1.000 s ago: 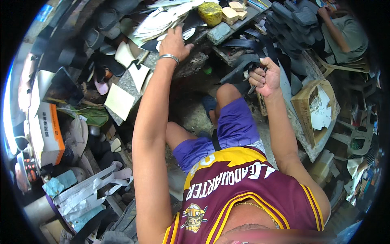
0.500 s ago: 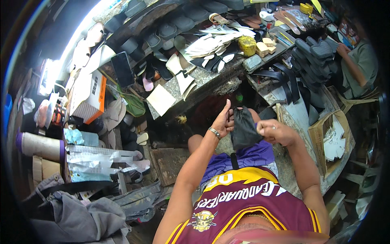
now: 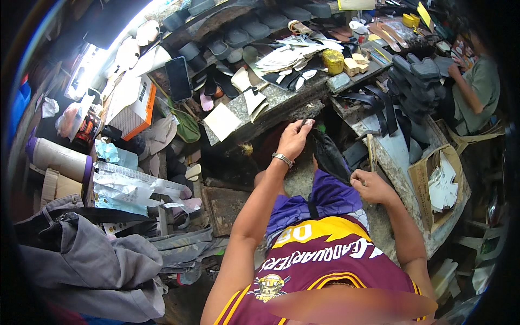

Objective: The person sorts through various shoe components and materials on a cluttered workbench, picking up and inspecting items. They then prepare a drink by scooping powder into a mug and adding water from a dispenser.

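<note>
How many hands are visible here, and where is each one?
3 clearly. The left hand grips the upper end of the black fabric; the right hand is at its lower end; a co-worker's hand is at upper right. That person's other hand may be hidden.

White light (image 3: 88,71) glares upper left; edges bend.

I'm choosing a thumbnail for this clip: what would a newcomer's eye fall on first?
Probably the maroon and yellow jersey at the lower middle, then the black cloth piece stretched slantwise between the left hand and right hand. The glaring light at the upper left also pulls the eye, as does the heap of white cut pieces on the bench near the top centre.
</note>
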The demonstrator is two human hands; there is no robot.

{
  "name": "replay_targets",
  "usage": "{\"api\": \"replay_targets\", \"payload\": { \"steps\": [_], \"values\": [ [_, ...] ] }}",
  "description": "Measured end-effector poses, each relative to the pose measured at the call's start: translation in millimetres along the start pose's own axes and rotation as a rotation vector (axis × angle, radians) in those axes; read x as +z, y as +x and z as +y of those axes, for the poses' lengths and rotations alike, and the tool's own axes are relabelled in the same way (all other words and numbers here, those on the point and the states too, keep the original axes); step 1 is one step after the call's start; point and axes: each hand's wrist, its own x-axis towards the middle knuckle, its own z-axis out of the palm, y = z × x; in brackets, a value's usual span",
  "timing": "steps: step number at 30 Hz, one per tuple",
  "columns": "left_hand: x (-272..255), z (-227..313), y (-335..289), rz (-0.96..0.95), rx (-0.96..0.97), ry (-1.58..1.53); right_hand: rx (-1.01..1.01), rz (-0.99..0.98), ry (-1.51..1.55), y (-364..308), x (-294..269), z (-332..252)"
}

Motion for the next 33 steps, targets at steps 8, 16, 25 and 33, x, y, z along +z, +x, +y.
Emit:
{"api": "replay_targets", "payload": {
  "steps": [8, 16, 25, 33],
  "values": [
    [-16.1, -4.5, 0.9, 0.136, 0.12, 0.072, 0.059, 0.011, 0.037, 38.5, 36.4, 0.8],
    [-37.1, 2.4, 7.7, 0.121, -0.113, -0.51, -0.039, 0.376, 0.214, 79.7, 43.1, -2.6],
    [-38.3, 1.8, -5.8, -0.142, -0.056, -0.553, -0.173, 0.277, 0.214, 147.3, 30.0, -66.3],
    [-56.7, -9.4, -13.5, -0.179, -0.134, -0.609, -0.033, 0.308, 0.285, 155.9, 40.3, -77.8]
  ]
}}
